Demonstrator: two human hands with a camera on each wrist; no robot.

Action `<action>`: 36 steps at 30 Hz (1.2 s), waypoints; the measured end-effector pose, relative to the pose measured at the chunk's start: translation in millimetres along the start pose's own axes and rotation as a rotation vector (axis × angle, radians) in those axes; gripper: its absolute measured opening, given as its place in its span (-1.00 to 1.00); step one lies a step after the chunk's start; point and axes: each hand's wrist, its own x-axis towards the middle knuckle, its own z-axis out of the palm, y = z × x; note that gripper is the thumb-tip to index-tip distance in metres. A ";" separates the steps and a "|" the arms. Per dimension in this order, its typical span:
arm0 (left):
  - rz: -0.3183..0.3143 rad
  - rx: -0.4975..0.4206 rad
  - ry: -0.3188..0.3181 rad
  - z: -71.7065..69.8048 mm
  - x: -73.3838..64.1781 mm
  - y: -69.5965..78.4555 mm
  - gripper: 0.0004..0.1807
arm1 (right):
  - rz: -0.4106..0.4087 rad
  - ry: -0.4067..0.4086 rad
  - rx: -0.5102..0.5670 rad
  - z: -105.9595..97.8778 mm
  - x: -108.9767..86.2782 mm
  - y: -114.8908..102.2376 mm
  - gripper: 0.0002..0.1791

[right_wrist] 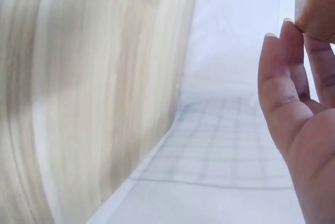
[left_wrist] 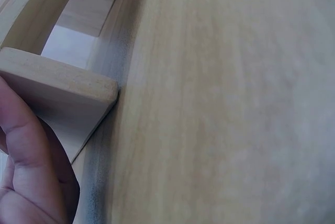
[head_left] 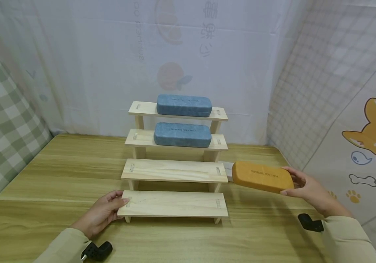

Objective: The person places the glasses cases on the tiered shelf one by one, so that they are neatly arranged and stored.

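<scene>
My right hand [head_left: 309, 191] pinches the right end of an orange-yellow glasses case [head_left: 262, 177], held over the table to the right of a wooden step shelf [head_left: 175, 170]. In the right wrist view only a corner of this glasses case [right_wrist: 316, 9] shows at the fingertips. With thumb on top, my left hand [head_left: 104, 212] grips the left end of the shelf's lowest step [head_left: 175, 204]; its fingers [left_wrist: 31, 145] lie against the wood in the left wrist view. One blue glasses case [head_left: 184, 105] lies on the top step, another blue glasses case [head_left: 183, 135] on the step below.
A pale grey-white object [head_left: 228, 171] sits behind the orange-yellow case, partly hidden by it. The wooden table [head_left: 59, 182] reaches a white curtain [head_left: 102, 73] at the back. A green checked cloth [head_left: 3, 109] hangs at left, a cartoon-dog sheet [head_left: 333, 120] at right.
</scene>
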 end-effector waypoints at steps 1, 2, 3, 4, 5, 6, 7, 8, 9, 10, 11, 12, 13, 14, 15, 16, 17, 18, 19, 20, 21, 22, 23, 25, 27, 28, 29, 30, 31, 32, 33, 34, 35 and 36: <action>0.001 -0.001 0.000 0.0 0.0 0.0 -0.32 | 0.002 0.001 -0.001 0.6 0.2 -2.2 -0.14; 0.001 -0.002 0.001 0.0 0.0 -0.1 -0.32 | 0.006 -0.001 -0.002 1.2 0.7 -4.5 -0.13; 0.002 -0.004 0.001 0.0 0.1 -0.1 -0.32 | 0.010 -0.003 -0.005 1.9 1.1 -7.1 -0.13; 0.002 -0.005 0.001 -0.1 0.2 -0.2 -0.32 | 0.012 -0.007 -0.010 2.5 1.6 -9.7 -0.12; 0.003 -0.007 0.000 -0.1 0.3 -0.2 -0.32 | 0.016 -0.010 -0.009 3.4 2.0 -12.2 -0.11; 0.004 -0.010 0.001 -0.2 0.4 -0.2 -0.32 | 0.016 -0.013 -0.011 4.4 2.6 -14.8 -0.10; 0.005 -0.012 0.001 -0.2 0.5 -0.2 -0.32 | 0.016 -0.013 -0.015 5.4 3.1 -17.3 -0.09; 0.007 -0.015 0.001 -0.3 0.6 -0.3 -0.33 | 0.015 -0.016 -0.013 6.5 3.6 -19.6 -0.08; 0.009 -0.017 -0.001 -0.5 0.8 -0.3 -0.33 | 0.013 -0.017 -0.014 7.6 4.2 -21.9 -0.08; 0.010 -0.020 -0.001 -0.6 0.9 -0.3 -0.34 | 0.011 -0.020 -0.013 8.6 4.6 -24.0 -0.08; 0.012 -0.023 -0.003 -0.7 1.0 -0.3 -0.34 | 0.008 -0.021 -0.011 9.8 5.0 -26.0 -0.07; 0.013 -0.026 -0.003 -0.8 1.1 -0.4 -0.35 | 0.006 -0.023 -0.005 10.9 5.5 -28.0 -0.07; 0.015 -0.028 -0.004 -0.9 1.1 -0.4 -0.36 | 0.007 -0.024 -0.002 11.9 5.7 -29.9 -0.07; 0.016 -0.029 -0.005 -1.0 1.2 -0.5 -0.36 | 0.006 -0.028 0.005 12.9 6.0 -31.8 -0.07; 0.017 -0.030 -0.006 -1.0 1.2 -0.5 -0.36 | 0.003 -0.029 0.008 14.0 6.3 -33.8 -0.07; 0.018 -0.030 -0.006 -1.0 1.2 -0.6 -0.37 | -0.001 -0.030 0.013 15.2 6.6 -35.9 -0.07; 0.018 -0.029 -0.006 -1.0 1.1 -0.6 -0.37 | -0.005 -0.029 0.017 16.5 6.9 -38.0 -0.07; 0.019 -0.028 -0.004 -0.9 1.1 -0.6 -0.37 | -0.010 -0.030 0.023 17.9 7.3 -40.2 -0.08; 0.018 -0.027 -0.004 -0.8 1.1 -0.6 -0.37 | -0.018 -0.033 0.025 19.3 8.0 -42.4 -0.09; 0.018 -0.025 -0.003 -0.8 1.1 -0.6 -0.37 | -0.026 -0.033 0.029 20.8 8.6 -44.6 -0.09; 0.019 -0.023 -0.003 -0.7 1.0 -0.6 -0.37 | -0.034 -0.033 0.032 22.4 9.4 -46.7 -0.10; 0.020 -0.021 -0.002 -0.6 1.0 -0.5 -0.37 | -0.041 -0.033 0.035 24.0 10.1 -48.7 -0.11; 0.020 -0.019 -0.003 -0.6 1.0 -0.5 -0.38 | -0.047 -0.034 0.036 25.4 10.8 -50.4 -0.11; 0.022 -0.018 -0.003 -0.5 1.0 -0.4 -0.38 | -0.055 -0.041 0.042 28.3 12.7 -53.6 -0.10; 0.022 -0.019 -0.003 -0.5 0.9 -0.3 -0.40 | -0.060 -0.041 0.050 31.8 15.0 -56.7 -0.09; 0.022 -0.020 -0.002 -0.5 0.9 -0.4 -0.40 | -0.060 -0.043 0.054 33.6 16.1 -58.0 -0.08; 0.021 -0.021 -0.001 -0.5 0.9 -0.4 -0.41 | -0.059 -0.043 0.057 35.5 17.3 -59.5 -0.08; 0.020 -0.024 -0.001 -0.5 1.0 -0.4 -0.41 | -0.058 -0.040 0.059 37.5 18.4 -61.1 -0.08; 0.019 -0.026 -0.002 -0.4 1.0 -0.4 -0.41 | -0.058 -0.036 0.059 39.6 19.3 -63.0 -0.07; 0.018 -0.027 -0.003 -0.4 1.0 -0.4 -0.41 | -0.065 -0.032 0.062 41.8 20.3 -64.9 -0.06; 0.017 -0.028 -0.004 -0.4 1.1 -0.4 -0.41 | -0.069 -0.029 0.062 43.7 21.1 -66.8 -0.06; 0.017 -0.028 -0.006 -0.4 1.1 -0.4 -0.41 | -0.074 -0.027 0.065 45.9 21.9 -68.7 -0.06; 0.017 -0.027 -0.008 -0.4 1.1 -0.4 -0.40 | -0.082 -0.024 0.071 48.3 22.9 -70.7 -0.06; 0.017 -0.027 -0.010 -0.4 1.1 -0.4 -0.40 | -0.090 -0.023 0.077 50.9 24.1 -72.6 -0.07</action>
